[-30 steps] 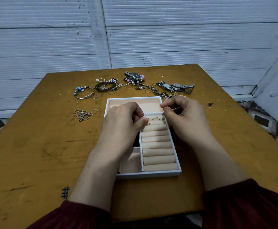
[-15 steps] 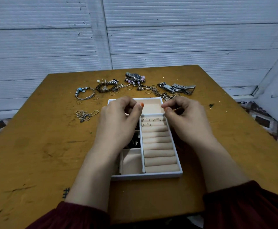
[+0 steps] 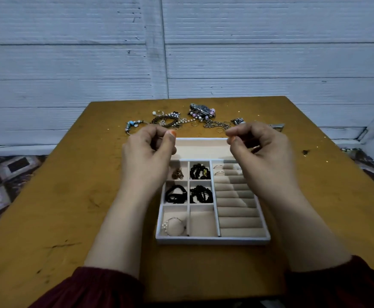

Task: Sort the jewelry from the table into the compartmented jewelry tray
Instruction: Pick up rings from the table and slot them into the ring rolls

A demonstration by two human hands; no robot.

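Over the far end of the jewelry tray (image 3: 212, 240), my left hand (image 3: 147, 152) and right hand (image 3: 260, 150) hover with fingers curled and thumbs pinched to forefingers; whether either grips anything, I cannot tell. Loose jewelry (image 3: 201, 117) lies along the table's (image 3: 48, 207) far edge, beyond the tray.

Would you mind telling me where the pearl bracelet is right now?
In the head view, the pearl bracelet lies in the tray's near-left compartment, below the black bead bracelets.
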